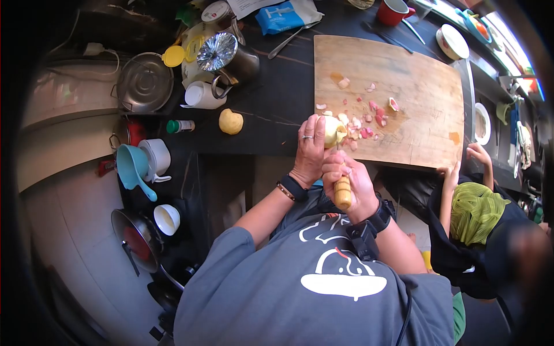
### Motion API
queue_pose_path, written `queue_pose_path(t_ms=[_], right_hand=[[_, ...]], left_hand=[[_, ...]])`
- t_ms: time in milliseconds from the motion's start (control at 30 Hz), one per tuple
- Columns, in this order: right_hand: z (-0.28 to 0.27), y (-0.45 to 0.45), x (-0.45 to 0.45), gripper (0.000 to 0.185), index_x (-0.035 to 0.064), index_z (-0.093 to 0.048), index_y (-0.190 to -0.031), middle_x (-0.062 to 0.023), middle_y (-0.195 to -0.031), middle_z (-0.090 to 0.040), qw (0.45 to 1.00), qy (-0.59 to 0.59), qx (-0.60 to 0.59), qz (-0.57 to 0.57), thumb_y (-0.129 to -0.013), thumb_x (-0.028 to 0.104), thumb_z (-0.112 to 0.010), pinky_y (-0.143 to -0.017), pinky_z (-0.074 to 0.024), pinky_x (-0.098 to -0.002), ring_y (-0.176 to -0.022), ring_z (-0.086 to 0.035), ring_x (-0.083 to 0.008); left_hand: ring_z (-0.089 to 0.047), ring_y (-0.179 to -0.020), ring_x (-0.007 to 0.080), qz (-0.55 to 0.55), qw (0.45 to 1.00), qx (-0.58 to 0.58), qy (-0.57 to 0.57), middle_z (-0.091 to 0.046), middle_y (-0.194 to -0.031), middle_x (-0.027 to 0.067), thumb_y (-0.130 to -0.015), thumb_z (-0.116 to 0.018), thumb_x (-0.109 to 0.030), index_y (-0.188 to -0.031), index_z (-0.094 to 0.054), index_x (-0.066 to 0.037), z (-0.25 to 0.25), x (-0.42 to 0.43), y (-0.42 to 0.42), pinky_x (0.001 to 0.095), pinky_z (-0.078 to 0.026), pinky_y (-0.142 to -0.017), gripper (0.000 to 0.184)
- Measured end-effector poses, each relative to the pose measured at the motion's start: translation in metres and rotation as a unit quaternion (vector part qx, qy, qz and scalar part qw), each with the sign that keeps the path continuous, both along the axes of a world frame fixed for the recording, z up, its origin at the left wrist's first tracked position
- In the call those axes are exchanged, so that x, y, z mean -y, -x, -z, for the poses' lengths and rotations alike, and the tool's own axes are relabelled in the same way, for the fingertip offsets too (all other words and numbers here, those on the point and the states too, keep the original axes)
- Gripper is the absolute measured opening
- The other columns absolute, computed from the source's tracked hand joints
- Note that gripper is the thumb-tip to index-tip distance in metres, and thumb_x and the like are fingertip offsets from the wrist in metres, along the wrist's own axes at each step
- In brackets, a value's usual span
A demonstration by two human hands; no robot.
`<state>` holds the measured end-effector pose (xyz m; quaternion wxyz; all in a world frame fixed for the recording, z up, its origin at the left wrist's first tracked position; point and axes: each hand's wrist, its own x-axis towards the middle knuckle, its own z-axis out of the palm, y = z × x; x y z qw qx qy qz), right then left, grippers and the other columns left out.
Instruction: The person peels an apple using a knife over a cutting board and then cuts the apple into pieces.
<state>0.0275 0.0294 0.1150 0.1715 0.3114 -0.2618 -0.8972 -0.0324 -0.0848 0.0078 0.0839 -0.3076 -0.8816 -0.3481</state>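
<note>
My left hand (310, 145) is closed around a pale, peeled round fruit (332, 131), which looks like an apple. It holds the fruit at the front left of a wooden cutting board (415, 75). My right hand (351, 177) grips the turned wooden handle (343, 193) of a tool. The tool's narrow metal end points at the fruit, and a curl of pale flesh or peel sits there; the exact blade shape is hidden. Small red and cream peelings (378, 115) lie scattered on the board. Left of my hands, a yellowish round fruit (231, 121) rests on the dark counter.
A foil-topped metal jug (245, 64), white cup (203, 95) and green-capped jar (180, 126) stand left. A spoon (288, 43) and blue packet (285, 16) lie behind. Another person's hand (450, 173) touches the board's front right corner. A red mug (393, 11) stands at the back.
</note>
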Motion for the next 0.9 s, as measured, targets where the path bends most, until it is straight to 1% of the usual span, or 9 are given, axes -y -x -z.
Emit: queue_pose_path(t_ms=[200, 233, 300, 467, 567, 600, 667, 700, 900], right_hand=[[-0.015, -0.001, -0.006, 0.018, 0.0046, -0.048, -0.092, -0.0003, -0.078, -0.047, 0.994, 0.045, 0.022, 0.101, -0.103, 0.017, -0.041, -0.058, -0.0455, -0.0216, -0.058, -0.046, -0.0064], [-0.015, -0.001, -0.010, 0.018, 0.0050, -0.048, -0.093, -0.0002, -0.078, -0.047, 0.993, 0.033, 0.000, 0.112, -0.103, 0.018, -0.041, -0.058, -0.0454, -0.0218, -0.058, -0.046, -0.0061], [-0.015, 0.001, -0.022, 0.020, 0.0059, -0.049, -0.095, 0.0001, -0.078, -0.046, 0.991, -0.002, -0.033, 0.126, -0.104, 0.022, -0.041, -0.055, -0.0441, -0.0220, -0.057, -0.045, -0.0053], [-0.008, 0.011, -0.056, 0.036, 0.0066, -0.052, -0.097, -0.0035, -0.071, -0.051, 0.952, -0.250, -0.157, -0.077, -0.106, 0.036, -0.034, -0.048, -0.0431, -0.0263, -0.050, -0.045, -0.0107], [-0.008, 0.014, -0.064, 0.028, 0.0027, -0.055, -0.107, -0.0114, -0.078, -0.060, 0.671, -0.657, -0.189, -0.287, -0.104, 0.027, -0.041, -0.058, -0.0488, -0.0315, -0.061, -0.058, -0.0229], [-0.007, 0.016, -0.064, 0.028, 0.0027, -0.055, -0.107, -0.0114, -0.078, -0.060, 0.669, -0.657, -0.191, -0.289, -0.104, 0.027, -0.041, -0.058, -0.0488, -0.0315, -0.061, -0.058, -0.0229], [-0.007, 0.021, -0.064, 0.021, -0.0001, -0.054, -0.110, -0.0189, -0.085, -0.061, 0.258, -0.850, -0.239, -0.391, -0.100, 0.017, -0.047, -0.071, -0.0492, -0.0394, -0.077, -0.060, -0.0362], [0.003, 0.019, -0.063, 0.020, -0.0017, -0.055, -0.113, -0.0243, -0.096, -0.060, 0.198, -0.878, -0.277, -0.337, -0.097, 0.010, -0.050, -0.080, -0.0463, -0.0452, -0.093, -0.057, -0.0442], [0.038, 0.008, -0.037, 0.023, -0.0010, -0.055, -0.118, -0.0259, -0.101, -0.059, 0.173, -0.928, -0.246, -0.219, -0.096, 0.007, -0.051, -0.080, -0.0469, -0.0455, -0.095, -0.058, -0.0432]], left_hand=[[-0.044, -0.124, 0.0419, -0.009, 1.000, 0.019, -0.022, -0.042, -0.136, 0.0272, -0.078, -0.072, -0.023, -0.140, -0.036, 0.006, 0.000, 0.002, 0.000, 0.0474, -0.036, -0.106, 0.077], [-0.041, -0.125, 0.0419, -0.014, 0.998, 0.043, -0.038, -0.038, -0.139, 0.0248, -0.065, -0.076, 0.000, -0.140, -0.034, 0.006, -0.003, 0.002, 0.000, 0.0447, -0.037, -0.107, 0.086], [-0.041, -0.125, 0.0418, -0.006, 0.998, 0.053, -0.045, -0.038, -0.139, 0.0248, -0.065, -0.077, 0.000, -0.140, -0.034, 0.006, -0.004, 0.006, 0.002, 0.0445, -0.037, -0.107, 0.087], [-0.043, -0.124, 0.0405, -0.005, 0.992, 0.104, -0.072, -0.041, -0.136, 0.0238, -0.066, -0.081, -0.008, -0.138, -0.038, 0.005, -0.006, 0.008, 0.011, 0.0431, -0.039, -0.104, 0.085], [-0.045, -0.123, 0.0377, -0.038, 0.960, 0.250, -0.124, -0.042, -0.136, 0.0228, -0.065, -0.086, -0.018, -0.134, -0.042, 0.003, -0.015, 0.011, 0.022, 0.0425, -0.041, -0.102, 0.084], [-0.045, -0.123, 0.0377, -0.041, 0.959, 0.250, -0.126, -0.042, -0.136, 0.0228, -0.065, -0.086, -0.018, -0.134, -0.042, 0.003, -0.016, 0.011, 0.024, 0.0425, -0.041, -0.102, 0.084], [-0.050, -0.120, 0.0336, -0.042, 0.955, 0.248, -0.156, -0.048, -0.130, 0.0201, -0.066, -0.088, -0.030, -0.132, -0.048, 0.000, -0.016, 0.009, 0.029, 0.0395, -0.044, -0.099, 0.082], [-0.050, -0.120, 0.0336, -0.043, 0.955, 0.248, -0.159, -0.048, -0.130, 0.0201, -0.066, -0.088, -0.030, -0.132, -0.048, 0.000, -0.012, 0.008, 0.032, 0.0395, -0.044, -0.099, 0.082], [-0.049, -0.116, 0.0340, -0.042, 0.987, 0.145, -0.052, -0.048, -0.123, 0.0161, -0.063, -0.088, -0.033, -0.136, -0.047, -0.004, 0.001, 0.011, 0.038, 0.0407, -0.042, -0.100, 0.088]])
